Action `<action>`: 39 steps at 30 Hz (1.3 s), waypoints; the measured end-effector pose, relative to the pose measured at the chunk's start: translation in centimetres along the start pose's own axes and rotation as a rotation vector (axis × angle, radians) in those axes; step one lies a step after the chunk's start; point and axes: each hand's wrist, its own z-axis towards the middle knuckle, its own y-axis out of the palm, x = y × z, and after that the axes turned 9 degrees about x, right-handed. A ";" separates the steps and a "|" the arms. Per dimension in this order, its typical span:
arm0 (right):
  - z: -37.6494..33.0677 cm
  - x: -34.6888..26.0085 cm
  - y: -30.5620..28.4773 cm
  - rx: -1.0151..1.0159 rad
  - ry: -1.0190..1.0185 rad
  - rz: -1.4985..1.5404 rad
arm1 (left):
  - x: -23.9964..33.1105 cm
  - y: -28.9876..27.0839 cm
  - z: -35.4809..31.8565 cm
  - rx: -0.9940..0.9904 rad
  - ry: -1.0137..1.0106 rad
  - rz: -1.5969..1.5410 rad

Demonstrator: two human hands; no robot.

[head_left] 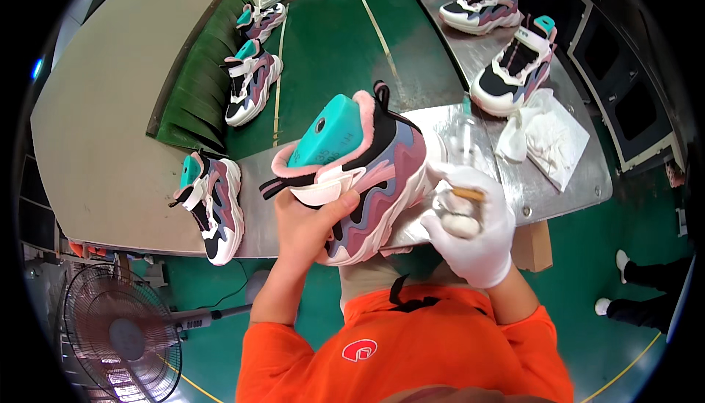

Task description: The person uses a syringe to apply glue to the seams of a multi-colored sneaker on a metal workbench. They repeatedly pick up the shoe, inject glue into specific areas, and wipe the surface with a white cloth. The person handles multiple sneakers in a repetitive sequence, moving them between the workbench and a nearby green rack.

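My bare left hand (312, 219) grips a sneaker (385, 183) by its strap side, thumb pressed on the upper. The shoe is pink, purple, grey-blue and black, with a thick white sole and a teal shoe last (327, 135) filling its opening. Beside the sole, my right hand (474, 234), in a white glove, is closed with its fingers curled round a thin brown stick-like tool (468, 194); its working end cannot be made out. A clear, blurred object (466, 139) shows just beyond that hand, its kind unclear.
Similar sneakers stand on the left (213, 208), farther up the green conveyor belt (330, 51), and on the metal ledge at right (514, 69). Crumpled white paper (547, 139) lies on the metal table (580, 183). A floor fan (126, 338) stands lower left; other people are partly visible.
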 end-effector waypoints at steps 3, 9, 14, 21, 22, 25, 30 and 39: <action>-1.0 1.5 -2.1 -0.001 0.023 -0.117 | 0.5 0.8 1.7 0.029 -0.035 -0.088; -2.2 6.5 -4.7 0.204 0.214 -0.175 | -0.1 2.4 7.8 0.010 -0.072 -0.240; -3.5 10.3 -6.7 0.314 0.343 -0.304 | -1.0 4.0 15.4 0.091 0.033 -0.146; -2.3 9.6 -6.4 0.399 0.495 -0.332 | -10.0 -1.1 34.1 0.167 0.287 0.358; -1.5 9.2 -6.2 0.346 0.454 -0.385 | -14.0 -5.0 37.5 0.182 0.395 0.441; -0.3 8.3 -6.7 0.397 0.708 -0.283 | -9.9 3.5 35.8 0.154 0.424 0.575; -2.1 9.3 -7.2 0.407 0.699 -0.071 | -5.2 10.8 30.8 0.410 1.173 1.037; -0.7 8.7 -6.9 0.327 0.613 -0.216 | 0.5 27.9 33.3 -0.336 0.970 0.697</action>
